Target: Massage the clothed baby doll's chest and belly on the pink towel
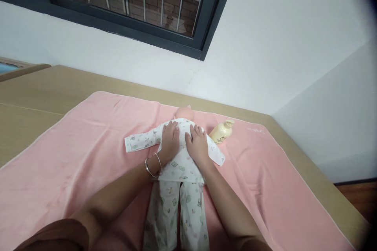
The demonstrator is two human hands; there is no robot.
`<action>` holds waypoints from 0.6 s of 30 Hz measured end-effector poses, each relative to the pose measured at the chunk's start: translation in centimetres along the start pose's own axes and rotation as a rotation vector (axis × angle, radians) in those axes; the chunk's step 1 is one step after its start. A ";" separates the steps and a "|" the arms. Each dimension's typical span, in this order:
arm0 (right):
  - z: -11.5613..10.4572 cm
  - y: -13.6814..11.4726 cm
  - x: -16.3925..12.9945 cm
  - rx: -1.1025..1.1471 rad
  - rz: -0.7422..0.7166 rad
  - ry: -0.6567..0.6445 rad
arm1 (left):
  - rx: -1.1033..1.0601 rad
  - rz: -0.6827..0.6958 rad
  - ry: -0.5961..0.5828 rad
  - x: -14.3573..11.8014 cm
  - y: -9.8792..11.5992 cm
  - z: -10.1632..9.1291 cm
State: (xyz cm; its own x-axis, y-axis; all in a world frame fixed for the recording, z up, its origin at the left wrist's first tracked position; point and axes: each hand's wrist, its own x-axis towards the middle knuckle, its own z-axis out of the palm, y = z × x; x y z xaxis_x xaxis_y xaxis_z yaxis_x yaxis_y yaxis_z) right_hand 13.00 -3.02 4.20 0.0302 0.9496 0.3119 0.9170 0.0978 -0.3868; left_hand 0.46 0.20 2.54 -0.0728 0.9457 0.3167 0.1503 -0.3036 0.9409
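A baby doll [184,114] in a white printed top [179,169] and matching trousers [166,208] lies stretched out on a pink blanket [97,141], its head toward the wall. My left hand [170,141], with two bracelets [153,166] at the wrist, rests flat on the left side of the doll's upper body. On the right side lies my right hand [198,147], palm down with the fingers extended. Both hands hold nothing. Beside the doll's right-hand sleeve a cream pump bottle [223,131] is tilted on the blanket.
The blanket is spread over a wooden surface [79,80] that meets a white wall [259,39]. A dark-framed window [203,43] with bars is above. At the far left is a wooden edge [29,70] with something blue behind it.
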 end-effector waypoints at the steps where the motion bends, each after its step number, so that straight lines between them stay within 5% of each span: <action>1: 0.1 -0.5 -0.3 -0.036 -0.001 0.011 | -0.006 0.001 0.006 0.0 0.0 0.0; 6: 0.5 -1.7 -1.1 0.004 -0.256 -0.109 | 0.031 0.013 -0.008 -0.1 0.0 -0.3; 13: 0.2 1.7 1.0 0.152 -0.085 -0.075 | 0.205 0.091 -0.176 -1.2 0.3 -0.3; 18: 0.1 -0.1 -0.1 -0.023 0.004 -0.049 | 0.110 0.059 -0.133 -0.4 -0.5 -0.5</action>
State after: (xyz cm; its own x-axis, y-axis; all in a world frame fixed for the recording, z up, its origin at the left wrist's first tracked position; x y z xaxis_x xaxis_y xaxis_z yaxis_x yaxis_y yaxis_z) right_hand 12.82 -3.12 4.12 0.0152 0.9634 0.2676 0.9258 0.0876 -0.3678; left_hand -0.12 -0.06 2.02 0.0697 0.9357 0.3458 0.2584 -0.3518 0.8997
